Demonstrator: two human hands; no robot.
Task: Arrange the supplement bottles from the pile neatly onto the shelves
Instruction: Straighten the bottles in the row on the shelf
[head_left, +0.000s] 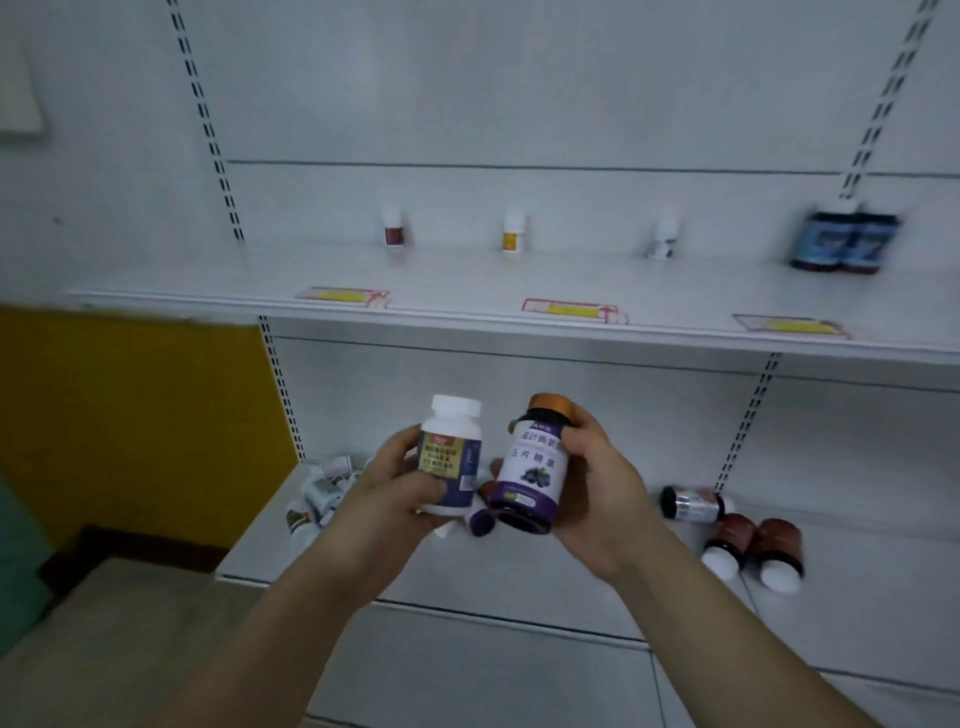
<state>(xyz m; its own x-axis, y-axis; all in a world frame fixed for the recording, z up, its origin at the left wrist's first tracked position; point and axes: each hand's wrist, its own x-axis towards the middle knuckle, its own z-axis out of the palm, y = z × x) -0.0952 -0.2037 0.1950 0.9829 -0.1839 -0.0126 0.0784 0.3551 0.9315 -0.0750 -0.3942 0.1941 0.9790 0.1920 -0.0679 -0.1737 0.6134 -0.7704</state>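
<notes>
My left hand (395, 483) grips a white bottle with a dark blue and gold label (451, 457), held upright. My right hand (597, 478) grips a dark bottle with a purple label and an orange cap (535, 467), tilted slightly. Both are raised in front of the lower shelf (519, 566). A pile of small white bottles (322, 493) lies at that shelf's left end. Three brown bottles (727, 530) lie on their sides to the right. On the upper shelf (467, 291) stand three small white bottles (513, 232) spaced apart and a dark blue pair (844, 241).
Price tags (571, 310) lie along the upper shelf's front edge. Slotted uprights (208, 124) run up the white back panel. A yellow wall panel (130, 415) is at the left, with a brown surface (104, 623) below it. A further shelf (519, 675) sits beneath.
</notes>
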